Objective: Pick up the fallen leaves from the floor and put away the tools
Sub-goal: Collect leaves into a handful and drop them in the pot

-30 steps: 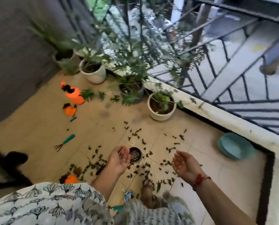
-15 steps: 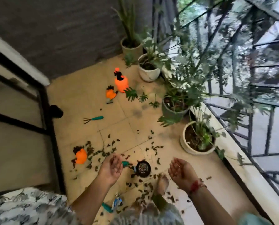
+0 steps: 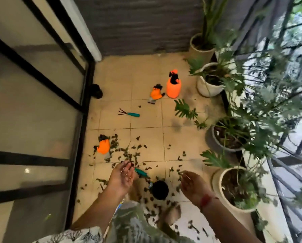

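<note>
Dark fallen leaves (image 3: pixel 129 153) lie scattered over the beige tiled floor (image 3: pixel 146 120). My left hand (image 3: pixel 123 178) hovers above them, fingers loosely spread, holding nothing. My right hand (image 3: pixel 193 185) is held out palm up, empty, with a red thread at the wrist. Between them stands a small black pot (image 3: pixel 160 189), and a teal-handled tool (image 3: pixel 141 172) lies just beyond my left fingers. A small hand rake (image 3: pixel 129 113) with a teal handle lies farther off. Two orange gloves (image 3: pixel 103 146) (image 3: pixel 156 92) and an orange spray bottle (image 3: pixel 173 85) sit on the floor.
Potted plants (image 3: pixel 234 188) (image 3: pixel 225 135) (image 3: pixel 208 83) (image 3: pixel 201 44) line the right side by a railing (image 3: pixel 287 155). A glass sliding door with black frame (image 3: pixel 80 120) runs along the left. A grey wall (image 3: pixel 138 23) closes the far end. My bare feet (image 3: pixel 171 213) stand among the leaves.
The view has swung left, bringing the sliding door into sight. Both hands stay empty, raised over the leaves, much as before.
</note>
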Tool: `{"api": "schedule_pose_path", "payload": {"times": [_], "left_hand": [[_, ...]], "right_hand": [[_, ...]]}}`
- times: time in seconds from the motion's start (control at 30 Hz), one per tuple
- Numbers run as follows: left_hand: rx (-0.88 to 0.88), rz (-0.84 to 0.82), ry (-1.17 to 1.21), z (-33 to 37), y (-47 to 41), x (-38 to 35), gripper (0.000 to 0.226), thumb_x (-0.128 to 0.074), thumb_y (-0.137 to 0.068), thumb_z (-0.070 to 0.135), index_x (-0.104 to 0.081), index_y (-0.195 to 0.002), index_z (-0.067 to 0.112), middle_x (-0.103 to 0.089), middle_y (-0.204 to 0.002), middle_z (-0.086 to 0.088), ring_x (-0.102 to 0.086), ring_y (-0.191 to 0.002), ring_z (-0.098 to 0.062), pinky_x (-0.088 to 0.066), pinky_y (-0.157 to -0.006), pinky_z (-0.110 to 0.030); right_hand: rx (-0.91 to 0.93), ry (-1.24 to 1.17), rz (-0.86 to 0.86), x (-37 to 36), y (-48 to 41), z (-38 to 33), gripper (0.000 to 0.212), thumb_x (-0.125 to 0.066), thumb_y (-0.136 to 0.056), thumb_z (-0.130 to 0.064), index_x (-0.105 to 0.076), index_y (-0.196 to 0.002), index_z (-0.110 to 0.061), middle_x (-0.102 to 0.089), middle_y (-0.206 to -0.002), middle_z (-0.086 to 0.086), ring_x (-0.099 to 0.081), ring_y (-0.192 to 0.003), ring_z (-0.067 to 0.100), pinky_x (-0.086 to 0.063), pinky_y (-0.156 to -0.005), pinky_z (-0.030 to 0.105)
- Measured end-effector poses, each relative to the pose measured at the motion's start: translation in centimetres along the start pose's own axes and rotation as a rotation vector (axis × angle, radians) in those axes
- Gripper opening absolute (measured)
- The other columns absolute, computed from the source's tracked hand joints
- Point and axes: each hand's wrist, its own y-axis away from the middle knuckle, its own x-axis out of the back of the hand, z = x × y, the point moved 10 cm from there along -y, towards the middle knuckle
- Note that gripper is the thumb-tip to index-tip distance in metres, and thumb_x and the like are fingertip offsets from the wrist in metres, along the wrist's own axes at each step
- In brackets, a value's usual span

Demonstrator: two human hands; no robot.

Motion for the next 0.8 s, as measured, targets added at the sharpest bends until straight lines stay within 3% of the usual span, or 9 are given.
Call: {"api": "schedule_pose_path", "payload": {"times": [0.1,0.17,0.23,0.3,0.33,0.43,0.6,0.8], "left_hand": [[-0.002,0.019,0.041,2.7,-1.1,0.7,0.016,-0.051,-0.096,0.022,-0.060,-0.106,0.013,-0.055,-0.136,-0.003,-0.059,-0.113,-0.019,-0.046,-0.081,-0.027],[-0.007,0.030,0.062,5.1,-2.1,1.2,0.019,-0.052,-0.095,0.023,-0.059,-0.110,0.013,-0.062,-0.122,-0.005,-0.062,-0.100,-0.018,-0.048,-0.073,-0.027],[0.006,0.032,0.099,7.3,-3.3,1.5,0.015,-0.055,-0.094,0.022,-0.062,-0.101,0.010,-0.065,-0.101,-0.005,-0.061,-0.083,-0.016,-0.048,-0.068,-0.027],[0.035,0.025,0.121,9.6,-5.0,1.6,0.011,-0.057,-0.093,0.020,-0.062,-0.090,0.010,-0.063,-0.089,-0.005,-0.059,-0.078,-0.016,-0.048,-0.066,-0.026],[0.043,0.026,0.129,10.9,-5.8,1.6,0.010,-0.058,-0.093,0.019,-0.062,-0.089,0.010,-0.063,-0.087,-0.005,-0.059,-0.077,-0.016,-0.047,-0.067,-0.026],[0.068,0.032,0.160,14.1,-8.3,1.4,0.009,-0.060,-0.091,0.017,-0.063,-0.089,0.009,-0.063,-0.085,-0.006,-0.057,-0.075,-0.016,-0.045,-0.067,-0.026],[0.045,-0.021,0.176,18.8,-11.7,0.4,0.009,-0.060,-0.092,0.018,-0.063,-0.090,0.009,-0.063,-0.081,-0.006,-0.059,-0.070,-0.015,-0.050,-0.058,-0.024],[0.059,-0.035,0.215,23.8,-19.0,-0.5,0.014,-0.058,-0.094,0.021,-0.063,-0.099,0.009,-0.066,-0.087,-0.004,-0.062,-0.076,-0.014,-0.054,-0.057,-0.021]], "right_hand": [[0.002,0.077,0.003,-3.8,-0.7,0.2,0.015,-0.051,-0.093,-0.012,-0.058,-0.080,-0.011,-0.055,-0.067,0.003,-0.049,-0.065,0.017,-0.041,-0.066,0.027],[0.012,0.113,0.018,-6.1,-1.7,0.3,0.016,-0.050,-0.094,-0.013,-0.059,-0.081,-0.011,-0.054,-0.072,0.004,-0.049,-0.067,0.018,-0.040,-0.067,0.028],[0.008,0.143,0.036,-7.9,-3.1,0.4,0.016,-0.048,-0.096,-0.016,-0.059,-0.085,-0.011,-0.058,-0.071,0.003,-0.054,-0.067,0.016,-0.043,-0.067,0.029],[0.000,0.160,0.018,-10.3,-4.8,0.7,0.022,-0.044,-0.098,-0.017,-0.054,-0.079,-0.015,-0.056,-0.059,-0.002,-0.053,-0.052,0.011,-0.042,-0.060,0.027],[0.003,0.163,0.015,-11.5,-5.7,0.8,0.024,-0.042,-0.098,-0.017,-0.051,-0.075,-0.016,-0.052,-0.055,-0.004,-0.047,-0.047,0.010,-0.039,-0.056,0.026],[0.027,0.144,0.072,-14.7,-8.1,1.0,0.022,-0.043,-0.096,-0.013,-0.050,-0.074,-0.014,-0.049,-0.060,-0.003,-0.041,-0.055,0.013,-0.033,-0.055,0.025],[0.104,0.236,0.157,-20.2,-10.9,1.1,0.017,-0.047,-0.094,-0.014,-0.059,-0.082,-0.011,-0.054,-0.066,0.001,-0.049,-0.062,0.017,-0.041,-0.064,0.028],[0.183,0.322,0.110,-29.1,-17.2,-1.1,0.014,-0.048,-0.095,-0.016,-0.061,-0.093,-0.012,-0.058,-0.078,0.002,-0.053,-0.074,0.018,-0.044,-0.069,0.030]]}}
